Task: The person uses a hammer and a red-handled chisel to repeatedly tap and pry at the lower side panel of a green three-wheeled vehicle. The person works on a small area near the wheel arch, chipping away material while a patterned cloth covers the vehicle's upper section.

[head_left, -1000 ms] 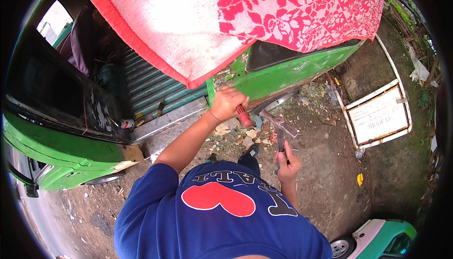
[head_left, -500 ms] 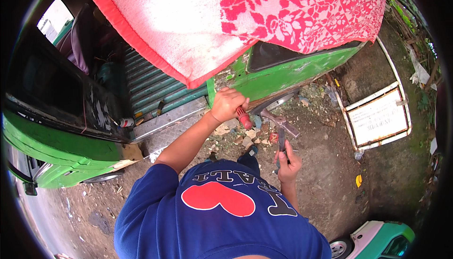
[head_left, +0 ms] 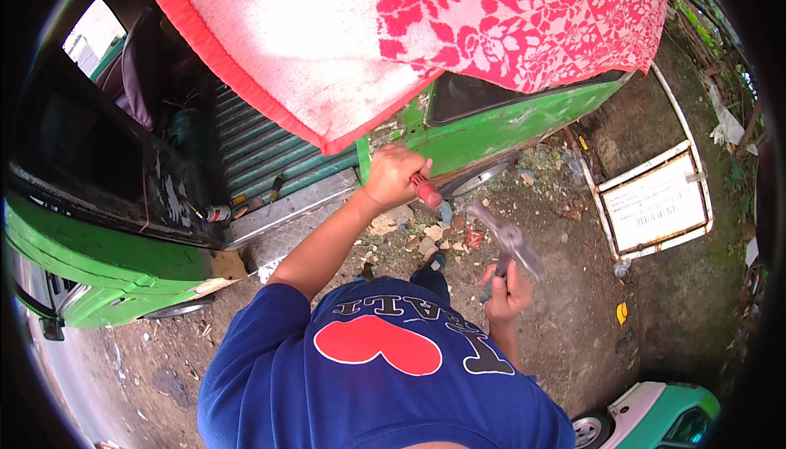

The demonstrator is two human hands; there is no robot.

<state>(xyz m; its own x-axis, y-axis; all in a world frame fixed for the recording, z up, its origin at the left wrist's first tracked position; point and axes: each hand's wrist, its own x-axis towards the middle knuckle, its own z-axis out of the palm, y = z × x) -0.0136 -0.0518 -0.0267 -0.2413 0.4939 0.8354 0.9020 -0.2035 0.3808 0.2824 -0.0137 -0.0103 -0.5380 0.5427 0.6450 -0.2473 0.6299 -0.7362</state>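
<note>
My left hand is closed round a tool with a red ridged handle, held against the door-edge corner of a green vehicle panel. The handle's butt points toward me and to the right; the tool's working end is hidden behind my fingers and the panel. Lower right, my right hand grips a claw hammer by its dark handle. The hammer's metal head is up, apart from the red handle and slightly blurred.
A pink floral blanket drapes over the vehicle's roof. Left lies the open rear with a ribbed floor and metal step. Broken chips litter the ground. A white metal frame stands right; another vehicle is at lower right.
The hammer in my right hand has swung back, toward me and to the right, away from the red handle. My left hand has stayed at the panel.
</note>
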